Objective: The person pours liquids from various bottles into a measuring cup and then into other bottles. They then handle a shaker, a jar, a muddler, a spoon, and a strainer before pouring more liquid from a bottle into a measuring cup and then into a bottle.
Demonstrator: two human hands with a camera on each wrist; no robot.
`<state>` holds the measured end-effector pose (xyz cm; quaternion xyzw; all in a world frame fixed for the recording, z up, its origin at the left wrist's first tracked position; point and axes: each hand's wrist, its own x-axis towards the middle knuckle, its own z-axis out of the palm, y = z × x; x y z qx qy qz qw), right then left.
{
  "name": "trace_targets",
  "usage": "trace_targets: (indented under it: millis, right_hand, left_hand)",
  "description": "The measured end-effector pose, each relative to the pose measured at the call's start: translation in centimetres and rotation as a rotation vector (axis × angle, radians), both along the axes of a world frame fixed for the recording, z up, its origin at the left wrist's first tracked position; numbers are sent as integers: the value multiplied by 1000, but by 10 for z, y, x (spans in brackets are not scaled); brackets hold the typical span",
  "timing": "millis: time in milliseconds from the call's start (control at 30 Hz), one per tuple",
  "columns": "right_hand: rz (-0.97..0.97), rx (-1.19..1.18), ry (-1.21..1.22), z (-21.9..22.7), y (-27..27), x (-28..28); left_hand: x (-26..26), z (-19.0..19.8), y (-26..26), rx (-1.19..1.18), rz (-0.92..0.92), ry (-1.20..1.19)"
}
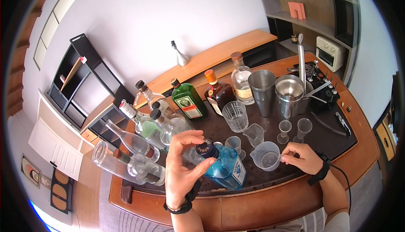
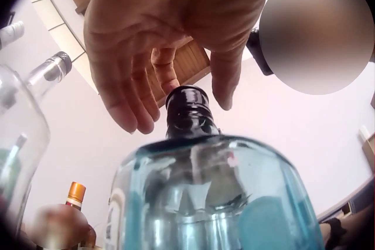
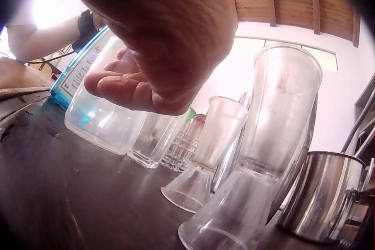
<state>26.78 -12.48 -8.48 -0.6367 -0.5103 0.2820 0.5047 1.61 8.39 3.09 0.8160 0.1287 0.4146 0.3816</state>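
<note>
My left hand (image 1: 183, 164) is curved around the capped neck of a blue glass bottle (image 1: 228, 170). In the left wrist view, a gap shows between the thumb (image 2: 225, 83) and the bottle's dark cap (image 2: 187, 100); the index fingertip is right at the cap's other side. The bottle stands upright at the front of the table. To its right, my right hand (image 1: 300, 158) pinches the handle of a clear plastic measuring cup (image 1: 265, 156). The cup (image 3: 105, 124) is upright, close over the dark tabletop in the right wrist view, with the fingers partly covering it.
Several bottles, including an empty clear one (image 1: 133, 137), crowd the left side. Behind the cup are a small clear pitcher (image 1: 254, 135) and a cut-glass tumbler (image 1: 235, 117). Two clear jiggers (image 1: 284, 131) and steel shakers (image 1: 262, 92) stand right, near a black rack (image 1: 322, 90).
</note>
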Motion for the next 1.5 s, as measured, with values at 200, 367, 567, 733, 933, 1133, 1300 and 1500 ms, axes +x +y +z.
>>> trace_targets:
  millis: [200,367,567,733,933,1133,1300,1500]
  right_hand:
    - [-2,3,9,-2,-1,1]
    - [-7,-13,21,-1,-1,1]
    - [-3,-3,22,-2,0,1]
    - [-4,-4,33,-1,0,0]
    - [-6,9,60,-4,0,1]
    - [-7,-2,66,-4,1,1]
    - [-9,-23,67,-2,1,1]
    - [0,-22,69,-3,1,1]
  left_hand:
    - [-1,-3,-1,-36,11,35]
    - [-4,0,0,-68,-34,68]
    - [3,0,-4,38,11,18]
    - [0,-4,-1,-37,-18,24]
    - [-4,-2,3,-102,-98,49]
    - [3,-3,-1,-11,-61,17]
    - [-1,-7,4,-4,-61,45]
    - [-2,0,-1,-146,-114,3]
